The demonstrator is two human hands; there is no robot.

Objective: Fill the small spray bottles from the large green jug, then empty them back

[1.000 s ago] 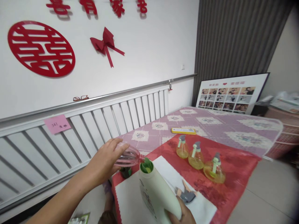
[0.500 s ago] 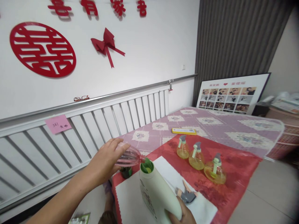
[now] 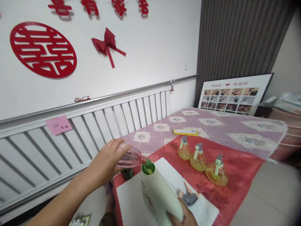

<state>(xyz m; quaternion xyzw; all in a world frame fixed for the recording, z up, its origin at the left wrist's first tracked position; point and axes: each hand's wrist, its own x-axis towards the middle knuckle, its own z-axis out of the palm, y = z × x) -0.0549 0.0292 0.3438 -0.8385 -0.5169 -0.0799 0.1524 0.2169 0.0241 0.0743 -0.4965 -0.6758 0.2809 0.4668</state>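
Note:
My left hand [image 3: 113, 157] is wrapped round a clear pink bottle [image 3: 130, 156], tipped on its side with its threaded neck pointing right. That neck touches or nearly touches the green spout of a pale green detergent bottle [image 3: 157, 191]. By its handle, my right hand [image 3: 184, 216] grips the detergent bottle, whose open mouth leans up and left. A grey and orange spray head [image 3: 189, 198] lies on a white cloth [image 3: 131, 201] beside the right hand. Behind the pink bottle is a dark green object [image 3: 127, 173], partly hidden.
Three spray bottles [image 3: 198, 161] with yellow liquid stand on the red cloth [image 3: 237, 163]. A yellow flat box [image 3: 185, 132] lies behind them on the patterned tablecloth [image 3: 209, 121]. A white radiator [image 3: 131, 114] runs along the left, and stacked pink baskets [image 3: 287, 141] are at the right.

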